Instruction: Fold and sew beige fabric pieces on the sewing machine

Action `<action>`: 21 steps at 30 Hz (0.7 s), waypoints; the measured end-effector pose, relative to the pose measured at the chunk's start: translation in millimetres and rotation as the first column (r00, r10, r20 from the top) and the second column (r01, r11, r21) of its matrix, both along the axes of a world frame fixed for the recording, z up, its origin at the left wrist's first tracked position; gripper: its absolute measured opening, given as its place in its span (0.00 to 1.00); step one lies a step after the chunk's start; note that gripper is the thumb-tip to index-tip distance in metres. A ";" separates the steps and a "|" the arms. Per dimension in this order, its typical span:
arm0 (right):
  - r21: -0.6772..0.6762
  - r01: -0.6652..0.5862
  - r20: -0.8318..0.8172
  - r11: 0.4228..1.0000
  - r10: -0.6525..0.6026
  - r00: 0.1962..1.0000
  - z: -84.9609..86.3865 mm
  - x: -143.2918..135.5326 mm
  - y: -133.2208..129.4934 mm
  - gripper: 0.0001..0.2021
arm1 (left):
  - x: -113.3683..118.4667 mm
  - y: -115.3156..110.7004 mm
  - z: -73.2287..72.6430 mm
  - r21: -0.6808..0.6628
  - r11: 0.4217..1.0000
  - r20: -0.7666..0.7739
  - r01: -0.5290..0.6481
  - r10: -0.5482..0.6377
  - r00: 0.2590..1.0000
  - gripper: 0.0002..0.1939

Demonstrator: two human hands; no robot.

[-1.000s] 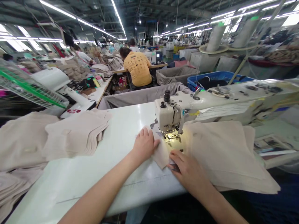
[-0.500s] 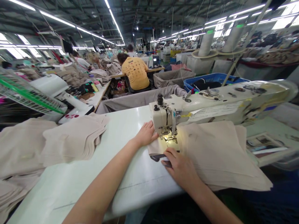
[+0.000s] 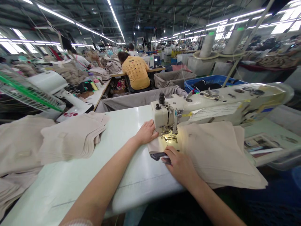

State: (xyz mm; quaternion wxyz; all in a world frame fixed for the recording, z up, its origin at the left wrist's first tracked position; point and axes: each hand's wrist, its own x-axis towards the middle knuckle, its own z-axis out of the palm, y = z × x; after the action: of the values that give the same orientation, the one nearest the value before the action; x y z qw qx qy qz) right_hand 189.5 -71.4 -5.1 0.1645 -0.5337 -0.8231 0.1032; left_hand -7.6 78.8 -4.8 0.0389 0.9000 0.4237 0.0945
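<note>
A small beige fabric piece [image 3: 154, 147] lies under the head of a white sewing machine [image 3: 162, 117], with the needle area lit. My left hand [image 3: 146, 132] rests palm down at the left of the machine head, fingers extended, touching the fabric's edge. In front of the needle plate, my right hand [image 3: 177, 160] pinches the near edge of the fabric between thumb and fingers; a dark object shows beside the thumb. Large beige fabric pieces [image 3: 211, 147] lie stacked just right of my right hand, under the machine arm.
Stacked beige pieces [image 3: 70, 138] cover the table's left side beside a white fan [image 3: 49, 84]. Behind the table are a grey cloth-lined bin [image 3: 129, 99] and a blue basket [image 3: 213, 80]. A person in a yellow shirt [image 3: 135, 72] sits farther back. A tray [image 3: 263, 144] stands right.
The view has shifted slightly. Both hands keep nearly the same places at the machine, and the dark object by my right thumb shows a little more.
</note>
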 end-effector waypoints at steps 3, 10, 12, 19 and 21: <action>0.011 -0.006 0.006 1.000 0.006 1.000 -0.2 -0.7 4.0 0.07 | -0.6 4.2 1.6 -0.006 1.000 -0.059 -0.024 0.024 0.998 0.15; -0.028 -0.001 0.039 1.000 0.002 0.999 6.2 -1.2 7.3 0.09 | 12.5 -26.6 15.4 0.069 0.990 -0.073 -0.121 0.126 0.989 0.12; -0.044 -0.004 0.039 0.999 0.005 0.999 8.1 0.0 4.7 0.11 | 16.5 -53.3 15.5 0.115 0.988 -0.071 -0.107 0.115 0.991 0.12; -0.090 -0.005 0.036 0.996 0.008 0.999 8.9 3.0 -1.1 0.17 | 10.4 -115.1 10.2 0.061 0.972 0.057 0.227 -0.230 0.971 0.12; -0.093 -0.001 0.029 0.996 0.003 1.000 8.7 2.9 1.0 0.17 | 8.2 -112.7 10.7 0.055 0.970 0.073 0.239 -0.242 0.968 0.12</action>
State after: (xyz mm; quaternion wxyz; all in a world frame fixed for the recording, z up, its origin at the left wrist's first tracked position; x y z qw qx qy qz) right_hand 192.3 -70.3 3.6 0.1275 -0.5414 -0.8202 0.1338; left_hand 0.6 -33.9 5.9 0.0460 0.9409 0.3074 0.1343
